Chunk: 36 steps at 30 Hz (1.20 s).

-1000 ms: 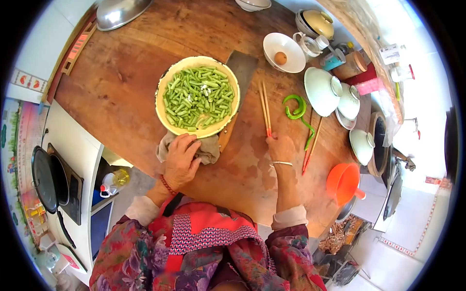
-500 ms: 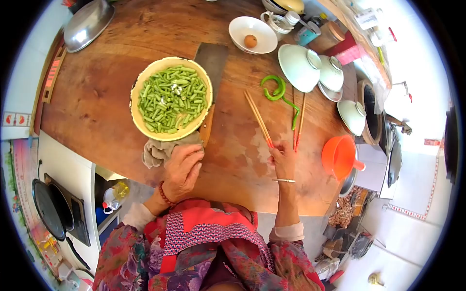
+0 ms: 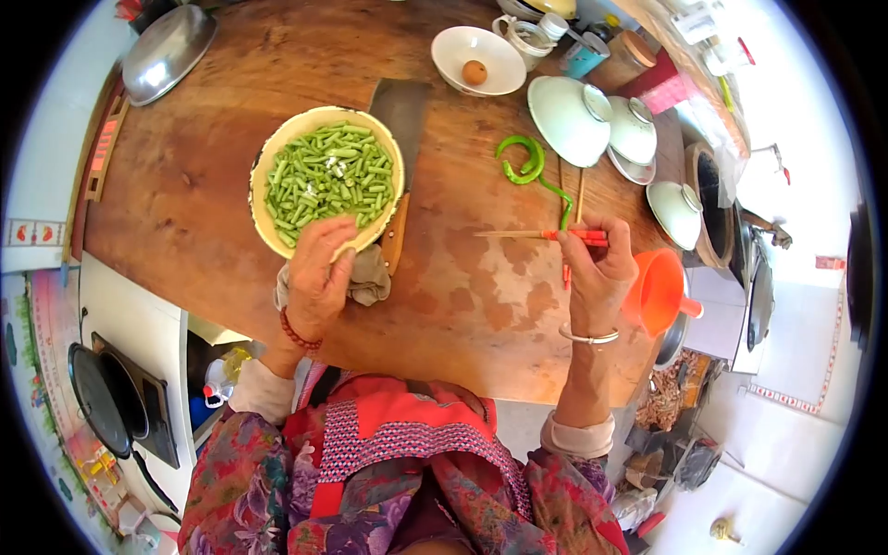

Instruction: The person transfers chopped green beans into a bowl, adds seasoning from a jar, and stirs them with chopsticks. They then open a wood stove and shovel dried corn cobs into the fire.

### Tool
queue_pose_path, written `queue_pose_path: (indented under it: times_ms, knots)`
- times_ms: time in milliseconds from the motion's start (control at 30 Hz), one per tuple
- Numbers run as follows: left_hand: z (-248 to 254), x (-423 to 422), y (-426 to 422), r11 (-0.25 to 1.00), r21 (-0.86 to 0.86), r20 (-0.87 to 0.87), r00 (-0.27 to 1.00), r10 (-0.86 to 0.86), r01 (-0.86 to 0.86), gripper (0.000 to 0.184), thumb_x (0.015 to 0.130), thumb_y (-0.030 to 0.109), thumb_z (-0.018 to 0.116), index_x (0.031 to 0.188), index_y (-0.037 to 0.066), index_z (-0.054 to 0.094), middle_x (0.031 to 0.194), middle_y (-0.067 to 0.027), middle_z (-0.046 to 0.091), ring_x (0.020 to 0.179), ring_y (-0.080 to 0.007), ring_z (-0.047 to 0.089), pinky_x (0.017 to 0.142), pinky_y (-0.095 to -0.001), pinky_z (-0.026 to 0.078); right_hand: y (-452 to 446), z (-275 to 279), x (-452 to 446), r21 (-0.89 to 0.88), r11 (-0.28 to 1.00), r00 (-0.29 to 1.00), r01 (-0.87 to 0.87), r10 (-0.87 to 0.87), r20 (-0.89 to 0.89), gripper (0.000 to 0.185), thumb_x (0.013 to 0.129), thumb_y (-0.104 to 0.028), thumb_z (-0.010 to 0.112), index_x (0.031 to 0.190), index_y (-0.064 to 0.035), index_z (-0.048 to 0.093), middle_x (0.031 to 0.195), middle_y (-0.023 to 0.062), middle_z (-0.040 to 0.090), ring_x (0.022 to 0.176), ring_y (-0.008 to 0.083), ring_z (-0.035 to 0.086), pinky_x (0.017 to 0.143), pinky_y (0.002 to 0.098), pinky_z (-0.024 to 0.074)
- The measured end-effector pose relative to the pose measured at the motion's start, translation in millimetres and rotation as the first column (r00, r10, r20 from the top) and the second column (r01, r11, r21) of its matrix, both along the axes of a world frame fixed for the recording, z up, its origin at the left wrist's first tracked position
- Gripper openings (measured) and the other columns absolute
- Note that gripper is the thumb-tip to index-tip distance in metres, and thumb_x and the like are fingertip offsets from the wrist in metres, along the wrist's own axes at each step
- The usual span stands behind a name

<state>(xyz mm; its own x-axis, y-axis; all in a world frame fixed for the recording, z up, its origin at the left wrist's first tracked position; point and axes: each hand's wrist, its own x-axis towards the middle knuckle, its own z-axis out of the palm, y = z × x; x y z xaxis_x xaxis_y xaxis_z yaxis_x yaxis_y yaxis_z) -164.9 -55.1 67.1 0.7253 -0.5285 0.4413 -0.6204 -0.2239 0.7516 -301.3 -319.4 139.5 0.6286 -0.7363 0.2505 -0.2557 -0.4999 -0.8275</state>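
Observation:
A cream enamel bowl (image 3: 262, 219) holds cut green beans (image 3: 324, 176) with a little white powder on top. My left hand (image 3: 317, 277) is at the bowl's near edge, fingers bent over the rim; whether they grip it is hard to tell. Below the bowl a grey-brown cloth (image 3: 370, 276) lies partly under that hand. My right hand (image 3: 599, 268) pinches the red ends of a pair of chopsticks (image 3: 523, 234), whose pale tips point left above the table. Beyond it are green peppers (image 3: 532, 165) and a second pair of chopsticks, partly hidden.
A cleaver (image 3: 400, 106) lies right of the bowl. At the back stands a white bowl (image 3: 450, 55) with an egg (image 3: 474, 72). Overturned bowls (image 3: 564, 116) line the right side, near an orange ladle (image 3: 655, 294). A metal basin (image 3: 166, 51) is at the far left.
My right hand has lifted the chopsticks and turned them from pointing away to pointing left. My left hand has moved from the cloth up to the bowl's edge. The view has shifted.

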Motion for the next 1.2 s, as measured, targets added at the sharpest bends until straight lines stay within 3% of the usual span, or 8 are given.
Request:
queue_pose_path:
  times_ms: [267, 333, 367, 467, 533, 833, 1067, 1200]
  knots:
    - [-40.1, 43.6, 40.5, 0.920, 0.034, 0.196, 0.905, 0.377, -0.391, 0.034, 0.080, 0.001, 0.061, 0.113, -0.001, 0.056, 0.118, -0.0153, 0.055, 0.110, -0.0319, 0.051, 0.095, -0.0397, 0.040, 22.7, -41.8, 28.9, 0.119, 0.956, 0.963, -0.268, 0.261, 0.067, 0.011, 0.078, -0.002, 0.066, 0.085, -0.0035, 0.058, 0.075, 0.0025, 0.053, 0.065, 0.0087, 0.050, 0.057, 0.0224, 0.0405]
    - [-62.3, 50.0, 48.9, 0.898, 0.091, 0.173, 0.895, 0.411, -0.430, 0.042, 0.081, 0.007, 0.062, 0.120, -0.001, 0.051, 0.127, -0.0163, 0.049, 0.119, -0.0333, 0.044, 0.101, -0.0424, 0.034, 24.5, -42.8, 27.8, -0.263, 0.893, 0.931, -0.365, 0.346, -0.116, 0.006, 0.081, -0.004, 0.063, 0.084, -0.0024, 0.058, 0.075, 0.0016, 0.050, 0.061, 0.0098, 0.046, 0.055, 0.0236, 0.0379]
    - [-71.1, 52.0, 48.1, 0.893, 0.103, 0.185, 0.891, 0.415, -0.438, 0.044, 0.082, 0.012, 0.061, 0.123, -0.001, 0.049, 0.130, -0.0173, 0.047, 0.121, -0.0345, 0.042, 0.102, -0.0433, 0.033, 24.1, -39.1, 24.0, -0.258, 0.884, 0.920, -0.391, 0.374, -0.113, 0.006, 0.081, -0.004, 0.063, 0.084, -0.0024, 0.058, 0.075, 0.0016, 0.050, 0.061, 0.0098, 0.046, 0.055, 0.0236, 0.0379]
    - [-74.2, 53.7, 47.2, 0.886, 0.138, 0.212, 0.887, 0.410, -0.443, 0.050, 0.085, 0.020, 0.060, 0.127, -0.003, 0.045, 0.134, -0.0193, 0.042, 0.125, -0.0370, 0.039, 0.104, -0.0449, 0.031, 26.2, -18.2, 24.4, 0.097, 0.966, 0.947, -0.238, 0.253, -0.199, 0.007, 0.084, -0.007, 0.058, 0.086, 0.0005, 0.057, 0.080, 0.0051, 0.054, 0.067, 0.0135, 0.053, 0.060, 0.0252, 0.0452]
    - [-76.3, 55.2, 47.1, 0.891, 0.160, 0.226, 0.894, 0.387, -0.426, 0.054, 0.086, 0.024, 0.059, 0.129, -0.004, 0.043, 0.135, -0.0203, 0.040, 0.127, -0.0381, 0.037, 0.105, -0.0455, 0.030, 31.9, -8.2, 31.6, 0.315, 0.899, 0.942, -0.304, 0.236, 0.237, 0.011, 0.085, -0.006, 0.054, 0.090, 0.0036, 0.057, 0.086, 0.0095, 0.056, 0.077, 0.0200, 0.061, 0.069, 0.0309, 0.0527]
    - [-87.3, 63.6, 46.4, 0.910, -0.011, 0.122, 0.903, 0.413, -0.415, 0.058, 0.086, 0.030, 0.059, 0.130, -0.003, 0.043, 0.135, -0.0223, 0.042, 0.124, -0.0393, 0.041, 0.105, -0.0449, 0.033, 75.4, -69.4, 99.5, 0.584, 0.740, 0.939, -0.333, 0.202, 0.280, 0.024, 0.092, -0.016, 0.052, 0.105, 0.0049, 0.052, 0.107, 0.0180, 0.058, 0.085, 0.0253, 0.066, 0.070, 0.0358, 0.0570]
    - [-88.2, 64.4, 47.7, 0.913, -0.032, 0.101, 0.908, 0.408, -0.406, 0.063, 0.085, 0.031, 0.060, 0.135, -0.002, 0.038, 0.137, -0.0234, 0.039, 0.125, -0.0394, 0.040, 0.105, -0.0454, 0.032, 102.6, -67.2, 135.1, 0.600, 0.685, 0.900, -0.412, 0.201, 0.388, 0.022, 0.091, -0.015, 0.054, 0.101, 0.0046, 0.055, 0.107, 0.0201, 0.059, 0.084, 0.0263, 0.066, 0.068, 0.0373, 0.0574]
    - [-90.3, 64.4, 47.4, 0.907, -0.036, 0.106, 0.901, 0.420, -0.419, 0.066, 0.085, 0.032, 0.060, 0.136, -0.002, 0.037, 0.138, -0.0235, 0.038, 0.125, -0.0393, 0.041, 0.105, -0.0456, 0.033, 126.8, -48.8, 159.9, 0.436, 0.707, 0.828, -0.557, 0.432, 0.358, 0.018, 0.091, -0.009, 0.053, 0.101, 0.0054, 0.056, 0.104, 0.0186, 0.058, 0.082, 0.0234, 0.066, 0.068, 0.0327, 0.0566]
